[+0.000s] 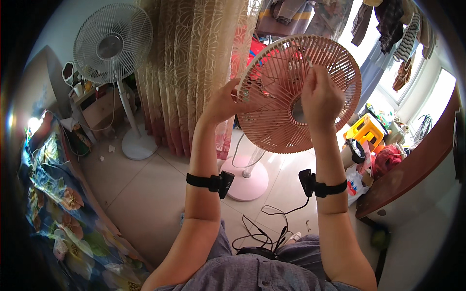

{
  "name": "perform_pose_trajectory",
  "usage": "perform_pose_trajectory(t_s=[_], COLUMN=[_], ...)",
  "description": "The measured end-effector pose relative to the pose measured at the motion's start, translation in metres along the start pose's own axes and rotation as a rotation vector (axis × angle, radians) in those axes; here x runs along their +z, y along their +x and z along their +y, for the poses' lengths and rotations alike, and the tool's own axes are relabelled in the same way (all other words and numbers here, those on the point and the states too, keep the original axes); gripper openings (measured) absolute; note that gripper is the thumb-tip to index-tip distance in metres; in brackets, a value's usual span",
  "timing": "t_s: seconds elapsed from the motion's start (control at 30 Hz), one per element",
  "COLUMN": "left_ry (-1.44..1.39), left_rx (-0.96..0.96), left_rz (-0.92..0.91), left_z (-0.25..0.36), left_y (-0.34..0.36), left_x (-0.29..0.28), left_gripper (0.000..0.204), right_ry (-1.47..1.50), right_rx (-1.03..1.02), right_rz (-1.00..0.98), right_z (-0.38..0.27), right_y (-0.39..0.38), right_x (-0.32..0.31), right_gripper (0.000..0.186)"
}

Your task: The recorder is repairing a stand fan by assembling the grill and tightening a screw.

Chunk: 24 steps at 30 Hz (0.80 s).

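Observation:
A pinkish pedestal fan (272, 128) stands upright before me, its round wire guard facing me. My left hand (224, 103) is closed on the guard's left rim, with the fingers partly hidden behind it. Over the right half of the guard, my right hand (322, 99) is raised with its fingers pinched together. A small pale tip (309, 61) shows above those fingers; what it belongs to is too small to tell. The right hand covers part of the fan's grey centre cap (297, 107). The fan's round base (244, 180) rests on the tiled floor.
Another white pedestal fan (112, 47) stands at the far left beside a patterned curtain (182, 72). A flowered bedspread (73, 223) lies at left. At right are a yellow stool (365, 132), bags and a brown-edged board (412, 160). Black cables (262, 237) lie near my lap.

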<state>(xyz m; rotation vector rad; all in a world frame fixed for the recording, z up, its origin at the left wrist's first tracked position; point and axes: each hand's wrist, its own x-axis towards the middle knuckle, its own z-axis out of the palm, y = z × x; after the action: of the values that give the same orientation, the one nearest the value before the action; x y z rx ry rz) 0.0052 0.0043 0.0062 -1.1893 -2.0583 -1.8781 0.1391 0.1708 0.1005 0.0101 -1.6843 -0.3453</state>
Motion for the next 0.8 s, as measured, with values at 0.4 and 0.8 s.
perform_pose_trajectory(t_s=[0.4, 0.8], left_ry=[-0.167, -0.160], left_rx=[0.046, 0.033], left_rz=[-0.041, -0.099], left_z=[-0.012, -0.016], left_y=[0.007, 0.008], left_x=[0.002, 0.001], left_gripper=[0.075, 0.072], right_ry=[0.311, 0.343], right_rx=[0.189, 0.249], right_rz=[-0.031, -0.216], right_z=[0.020, 0.016], right_y=[-0.025, -0.035], right_x=[-0.011, -0.020], right_gripper=[0.005, 0.006])
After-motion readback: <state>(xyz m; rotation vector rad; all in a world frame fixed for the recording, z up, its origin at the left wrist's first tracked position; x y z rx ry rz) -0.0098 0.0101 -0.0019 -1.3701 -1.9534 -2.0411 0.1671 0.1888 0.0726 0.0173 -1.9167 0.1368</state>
